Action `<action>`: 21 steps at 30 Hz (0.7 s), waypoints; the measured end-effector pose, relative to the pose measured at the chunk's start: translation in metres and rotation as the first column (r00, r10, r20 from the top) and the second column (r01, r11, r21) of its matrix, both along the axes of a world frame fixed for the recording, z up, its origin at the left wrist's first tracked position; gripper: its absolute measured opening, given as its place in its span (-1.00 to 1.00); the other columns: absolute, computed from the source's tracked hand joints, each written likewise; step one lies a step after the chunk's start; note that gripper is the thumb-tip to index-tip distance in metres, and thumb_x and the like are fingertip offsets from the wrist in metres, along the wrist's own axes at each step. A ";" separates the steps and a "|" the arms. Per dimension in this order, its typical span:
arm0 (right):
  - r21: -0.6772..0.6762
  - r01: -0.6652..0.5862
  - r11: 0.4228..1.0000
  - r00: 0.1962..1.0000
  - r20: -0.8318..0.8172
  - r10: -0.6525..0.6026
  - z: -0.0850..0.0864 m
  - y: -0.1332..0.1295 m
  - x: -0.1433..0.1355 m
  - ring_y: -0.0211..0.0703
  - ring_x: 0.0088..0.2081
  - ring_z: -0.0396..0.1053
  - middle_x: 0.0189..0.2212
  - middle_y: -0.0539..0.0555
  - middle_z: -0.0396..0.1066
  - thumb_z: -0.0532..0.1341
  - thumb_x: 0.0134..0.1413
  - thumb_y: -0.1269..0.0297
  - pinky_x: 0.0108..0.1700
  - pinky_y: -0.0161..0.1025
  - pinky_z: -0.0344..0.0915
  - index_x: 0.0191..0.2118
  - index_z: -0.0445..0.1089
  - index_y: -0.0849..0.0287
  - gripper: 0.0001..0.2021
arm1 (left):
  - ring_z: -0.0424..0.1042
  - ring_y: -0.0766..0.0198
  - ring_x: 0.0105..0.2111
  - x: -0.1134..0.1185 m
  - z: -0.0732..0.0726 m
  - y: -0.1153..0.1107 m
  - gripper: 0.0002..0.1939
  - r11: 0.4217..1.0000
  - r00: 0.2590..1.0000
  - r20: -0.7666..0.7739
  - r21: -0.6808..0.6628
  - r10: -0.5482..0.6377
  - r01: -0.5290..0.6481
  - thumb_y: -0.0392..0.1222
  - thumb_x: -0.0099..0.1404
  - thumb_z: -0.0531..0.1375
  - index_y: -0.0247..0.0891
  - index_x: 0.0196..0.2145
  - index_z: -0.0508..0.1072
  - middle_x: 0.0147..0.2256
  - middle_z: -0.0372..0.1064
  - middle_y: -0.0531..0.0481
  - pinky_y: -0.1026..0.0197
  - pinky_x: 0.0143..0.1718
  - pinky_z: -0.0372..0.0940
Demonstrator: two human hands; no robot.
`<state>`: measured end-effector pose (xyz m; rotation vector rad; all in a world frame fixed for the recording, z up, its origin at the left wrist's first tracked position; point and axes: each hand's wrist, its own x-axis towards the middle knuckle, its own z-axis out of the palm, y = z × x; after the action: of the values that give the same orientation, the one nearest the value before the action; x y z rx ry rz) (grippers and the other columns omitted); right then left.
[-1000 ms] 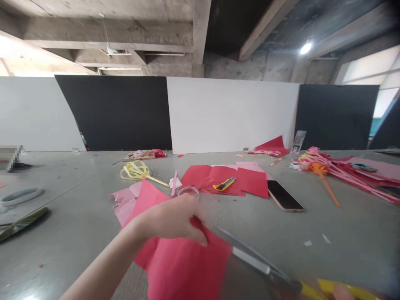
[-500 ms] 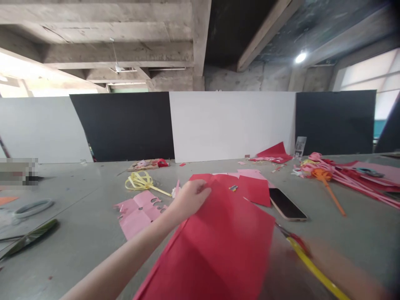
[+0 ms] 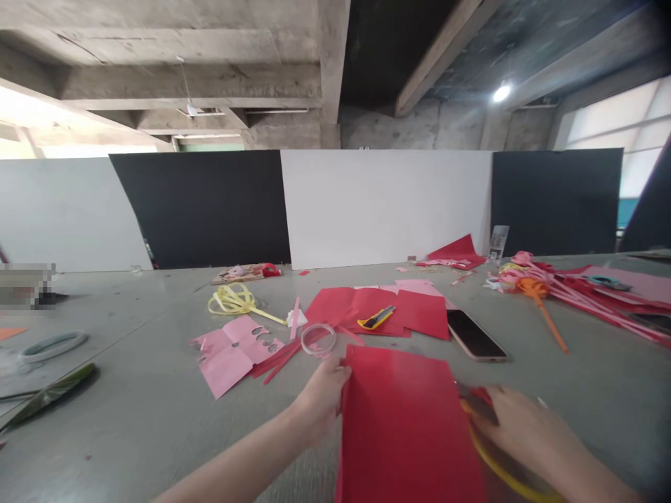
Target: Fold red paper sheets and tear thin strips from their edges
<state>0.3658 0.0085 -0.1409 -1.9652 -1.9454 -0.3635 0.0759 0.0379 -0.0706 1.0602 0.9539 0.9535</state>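
Note:
A red paper sheet (image 3: 409,419), apparently folded or layered, stretches in front of me towards the bottom edge. My left hand (image 3: 325,388) is closed on its upper left corner, thumb and fingers pinching the edge. By the sheet's right edge, my right hand (image 3: 511,416) is slightly blurred and closed around the red-handled scissors (image 3: 483,396), whose dark blades point towards the paper. A curved yellow strip (image 3: 500,468) runs below this hand; I cannot tell whether it is touched. Beyond the sheet lie a clear tape ring (image 3: 318,340) and a yellow utility knife (image 3: 377,318).
More red paper (image 3: 335,307) lies under the knife, beside a phone (image 3: 476,335). Cut pink paper (image 3: 235,349) and a yellow ribbon loop (image 3: 233,299) are on the left. Pink and red strips (image 3: 576,286) and an orange stick flower (image 3: 542,307) sit right. White and black panels (image 3: 388,209) stand behind.
My left hand has drawn the red sheet nearer and turned it straighter, uncovering the knife and tape ring. The right hand has moved left onto the scissors; the yellow strip has shifted left.

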 end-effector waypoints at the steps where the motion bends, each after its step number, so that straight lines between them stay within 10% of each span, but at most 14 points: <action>1: -0.039 -0.001 0.999 1.000 0.025 0.002 0.004 -0.001 0.000 0.14 -0.47 0.38 -0.50 0.19 0.40 0.12 -0.14 0.16 -0.49 -0.06 0.24 -0.44 0.37 0.17 -0.80 | 0.40 0.23 -0.43 0.000 -0.007 -0.002 -0.95 1.000 1.000 0.007 -0.019 0.017 -0.017 -0.31 0.10 0.04 -0.25 -0.41 0.24 -0.49 0.34 0.02 0.27 -0.45 0.23; 6: -0.029 -0.112 0.993 0.976 -0.193 0.105 0.032 -0.006 -0.012 0.13 -0.18 0.33 -0.27 0.21 0.39 0.01 -0.04 0.08 -0.19 0.00 0.24 -0.29 0.35 0.20 -0.67 | 0.41 0.24 -0.42 0.002 -0.034 -0.008 -0.98 0.997 0.998 0.015 -0.033 0.069 -0.068 -0.27 0.16 0.00 -0.24 -0.39 0.18 -0.46 0.35 -0.01 0.25 -0.42 0.25; 10: -0.095 -0.277 0.956 0.717 -0.683 0.140 0.040 -0.008 -0.035 -0.11 -0.26 0.39 -0.29 0.11 0.41 0.00 0.00 0.01 -0.24 -0.24 0.31 -0.01 0.11 0.16 -0.54 | 0.41 0.23 -0.35 0.004 -0.044 -0.014 -0.94 0.997 0.997 -0.040 0.058 0.061 -0.058 -0.20 0.18 -0.02 -0.23 -0.39 0.15 -0.40 0.35 -0.04 0.25 -0.38 0.25; 14: 0.009 -0.307 0.952 0.554 -0.812 0.186 0.029 -0.007 -0.050 -0.19 -0.44 0.40 -0.44 -0.01 0.38 0.07 -0.04 0.11 -0.40 -0.32 0.32 -0.01 0.04 0.15 -0.54 | 0.39 0.17 -0.36 -0.003 -0.052 -0.016 -0.88 0.981 0.970 -0.227 0.187 0.091 -0.048 -0.16 0.20 -0.04 -0.25 -0.34 0.15 -0.39 0.33 -0.07 0.16 -0.36 0.25; 18: 0.027 -0.295 0.955 0.626 -0.749 0.215 0.019 -0.004 -0.051 -0.15 -0.38 0.42 -0.41 0.04 0.43 0.07 -0.03 0.19 -0.34 -0.31 0.32 -0.23 0.26 0.13 -0.77 | 0.25 0.09 -0.12 -0.016 -0.050 -0.023 -0.67 0.915 0.877 -0.445 0.404 0.182 0.015 -0.35 0.03 0.12 -0.23 -0.20 0.21 -0.12 0.23 -0.11 0.05 -0.08 0.09; 21: -0.002 -0.305 0.952 0.687 -0.693 0.218 0.015 -0.002 -0.051 -0.11 -0.27 0.41 -0.33 0.08 0.46 0.06 -0.02 0.22 -0.24 -0.29 0.32 -0.31 0.35 0.13 -0.81 | 0.15 0.10 -0.03 -0.024 -0.044 -0.029 -0.69 0.739 0.622 -0.738 0.568 0.263 0.362 -0.40 0.09 0.07 -0.17 -0.18 0.31 -0.04 0.20 -0.03 0.02 0.01 -0.01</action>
<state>0.3151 0.0065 -0.1257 -1.5125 -1.7051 0.5167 0.0519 0.0087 -0.1144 2.2795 1.3006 0.7711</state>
